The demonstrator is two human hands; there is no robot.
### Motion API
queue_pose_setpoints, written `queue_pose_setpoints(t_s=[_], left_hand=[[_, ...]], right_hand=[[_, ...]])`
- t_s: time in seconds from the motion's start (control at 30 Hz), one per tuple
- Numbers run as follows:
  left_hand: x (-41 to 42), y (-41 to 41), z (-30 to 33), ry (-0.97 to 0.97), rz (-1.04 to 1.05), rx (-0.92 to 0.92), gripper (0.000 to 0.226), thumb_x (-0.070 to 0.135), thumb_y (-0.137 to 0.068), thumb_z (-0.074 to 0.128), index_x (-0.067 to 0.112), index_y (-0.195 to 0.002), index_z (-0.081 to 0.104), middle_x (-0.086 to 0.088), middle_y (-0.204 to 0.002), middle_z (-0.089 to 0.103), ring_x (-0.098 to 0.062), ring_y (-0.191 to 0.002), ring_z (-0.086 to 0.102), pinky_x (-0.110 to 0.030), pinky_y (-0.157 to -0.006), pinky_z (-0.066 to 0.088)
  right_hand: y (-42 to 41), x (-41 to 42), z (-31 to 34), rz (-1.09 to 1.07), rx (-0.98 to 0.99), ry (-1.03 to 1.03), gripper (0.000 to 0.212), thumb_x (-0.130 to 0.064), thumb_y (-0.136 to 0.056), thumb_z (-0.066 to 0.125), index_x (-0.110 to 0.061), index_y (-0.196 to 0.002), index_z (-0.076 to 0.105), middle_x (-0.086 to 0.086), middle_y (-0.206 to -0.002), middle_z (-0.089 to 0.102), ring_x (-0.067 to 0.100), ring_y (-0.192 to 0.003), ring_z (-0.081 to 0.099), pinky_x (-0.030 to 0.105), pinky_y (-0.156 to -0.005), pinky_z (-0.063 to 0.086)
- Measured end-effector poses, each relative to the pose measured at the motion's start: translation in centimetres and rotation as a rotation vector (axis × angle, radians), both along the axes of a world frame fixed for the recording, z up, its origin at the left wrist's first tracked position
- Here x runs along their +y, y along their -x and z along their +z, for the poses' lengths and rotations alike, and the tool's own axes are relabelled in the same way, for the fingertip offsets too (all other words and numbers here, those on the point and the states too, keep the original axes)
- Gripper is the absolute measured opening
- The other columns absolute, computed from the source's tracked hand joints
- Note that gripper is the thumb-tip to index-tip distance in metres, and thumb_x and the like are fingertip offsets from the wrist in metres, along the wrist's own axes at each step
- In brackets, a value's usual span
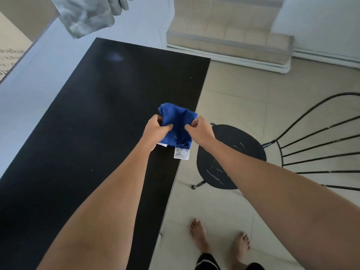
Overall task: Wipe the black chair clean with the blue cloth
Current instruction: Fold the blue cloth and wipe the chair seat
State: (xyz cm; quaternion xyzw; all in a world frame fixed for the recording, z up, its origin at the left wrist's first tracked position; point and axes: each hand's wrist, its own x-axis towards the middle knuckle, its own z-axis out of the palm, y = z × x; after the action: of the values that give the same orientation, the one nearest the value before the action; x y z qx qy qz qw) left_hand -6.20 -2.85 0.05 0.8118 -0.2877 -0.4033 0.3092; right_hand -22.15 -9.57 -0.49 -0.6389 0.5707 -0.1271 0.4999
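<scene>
Above the right edge of one long black desk [93, 114], left hand [155, 131] fingers pinched on one crumpled blue cloth [178, 123] with white tag, right hand [201, 129] fingers pinching its other side, one black round-seated wire-backed metal chair [233, 152] just right on the tiled floor [243, 90]

A home is suggested: beige floor tiles [235, 106], a tiled step [229, 41], a black table [109, 106], a wire-backed black chair [229, 152], and bare feet [198, 232] are seen.
</scene>
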Motion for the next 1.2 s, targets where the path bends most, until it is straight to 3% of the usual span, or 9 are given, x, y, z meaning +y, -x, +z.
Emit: queue_pose_setpoints(t_s=[0.23, 0.33, 0.43, 0.57, 0.7, 0.87, 1.0, 1.1, 1.2], left_hand=[[-3.4, 7.4, 2.1, 0.166, -0.105, 0.087, 0.032, 0.018, -0.095, 0.071, 0.020, -0.123, 0.055, 0.008, -0.108, 0.065, -0.005, -0.098, 0.063, -0.024, -0.081, 0.053], [-4.7, 10.9, 1.2, 0.140, -0.156, 0.106, 0.030, 0.016, -0.096, 0.069, 0.017, -0.123, 0.056, 0.005, -0.107, 0.066, -0.011, -0.099, 0.065, -0.030, -0.088, 0.055], [-5.9, 14.1, -0.9, 0.098, -0.143, 0.128, 0.033, 0.010, -0.096, 0.068, 0.011, -0.126, 0.055, 0.006, -0.100, 0.065, -0.016, -0.098, 0.065, -0.026, -0.079, 0.054], [-6.6, 17.8, -4.9, 0.038, -0.082, 0.169, 0.035, 0.009, -0.096, 0.068, 0.009, -0.127, 0.053, 0.001, -0.107, 0.063, -0.017, -0.097, 0.063, -0.020, -0.068, 0.048], [-6.3, 20.0, -10.2, 0.028, -0.010, 0.233, 0.031, 0.005, -0.095, 0.070, 0.015, -0.118, 0.052, 0.005, -0.103, 0.063, -0.014, -0.095, 0.064, -0.014, -0.065, 0.047], [-5.0, 20.7, -17.8, -0.019, 0.010, 0.237, 0.032, 0.009, -0.092, 0.076, 0.015, -0.113, 0.053, 0.002, -0.103, 0.066, -0.017, -0.097, 0.065, -0.020, -0.074, 0.053], [-3.9, 20.5, -24.0, -0.061, -0.037, 0.197, 0.030, 0.012, -0.089, 0.078, 0.020, -0.106, 0.055, -0.005, -0.101, 0.070, -0.025, -0.097, 0.071, -0.038, -0.087, 0.060], [-2.8, 20.4, -27.3, -0.037, -0.067, 0.071, 0.026, 0.010, -0.090, 0.076, 0.015, -0.108, 0.058, 0.004, -0.089, 0.065, -0.013, -0.082, 0.067, -0.015, -0.068, 0.054], [-1.8, 20.4, -30.1, -0.004, -0.074, -0.008, 0.023, 0.008, -0.091, 0.073, 0.011, -0.110, 0.061, 0.001, -0.088, 0.065, -0.020, -0.081, 0.066, -0.016, -0.065, 0.054]], right_hand=[[9.0, -2.6, 0.9, -0.217, -0.068, -0.043, 0.016, -0.022, -0.093, 0.064, -0.021, -0.091, 0.049, 0.002, -0.087, 0.060, 0.019, -0.073, 0.054, 0.029, -0.060, 0.042], [13.0, -3.5, -0.2, -0.237, -0.042, -0.041, 0.015, -0.021, -0.094, 0.064, -0.018, -0.100, 0.051, 0.000, -0.089, 0.060, 0.018, -0.075, 0.055, 0.028, -0.059, 0.040], [16.5, -4.4, -2.3, -0.261, -0.030, -0.050, 0.016, -0.021, -0.095, 0.064, -0.015, -0.104, 0.053, 0.000, -0.089, 0.061, 0.019, -0.077, 0.057, 0.028, -0.060, 0.041], [20.4, -5.2, -6.0, -0.279, -0.007, -0.074, 0.024, -0.026, -0.098, 0.064, -0.012, -0.116, 0.055, -0.002, -0.101, 0.062, 0.012, -0.082, 0.058, 0.023, -0.063, 0.042], [22.8, -5.5, -10.4, -0.274, 0.013, -0.071, 0.019, -0.024, -0.099, 0.065, -0.014, -0.113, 0.055, -0.008, -0.095, 0.060, 0.008, -0.082, 0.057, 0.020, -0.064, 0.043], [23.7, -4.5, -16.4, -0.273, 0.081, -0.085, 0.011, -0.019, -0.102, 0.061, -0.015, -0.107, 0.052, -0.007, -0.089, 0.057, 0.005, -0.075, 0.053, 0.018, -0.060, 0.041], [23.5, -2.9, -22.1, -0.296, 0.128, -0.055, 0.009, -0.015, -0.101, 0.061, -0.011, -0.102, 0.053, 0.001, -0.089, 0.060, 0.016, -0.073, 0.055, 0.021, -0.059, 0.044], [22.7, -1.6, -25.8, -0.290, 0.157, -0.050, 0.008, -0.015, -0.102, 0.060, -0.014, -0.099, 0.052, 0.004, -0.091, 0.061, 0.019, -0.074, 0.055, 0.022, -0.059, 0.043], [21.9, -0.3, -28.9, -0.284, 0.231, -0.022, 0.010, -0.016, -0.102, 0.059, -0.017, -0.097, 0.050, 0.002, -0.092, 0.060, 0.023, -0.080, 0.056, 0.025, -0.061, 0.041]])
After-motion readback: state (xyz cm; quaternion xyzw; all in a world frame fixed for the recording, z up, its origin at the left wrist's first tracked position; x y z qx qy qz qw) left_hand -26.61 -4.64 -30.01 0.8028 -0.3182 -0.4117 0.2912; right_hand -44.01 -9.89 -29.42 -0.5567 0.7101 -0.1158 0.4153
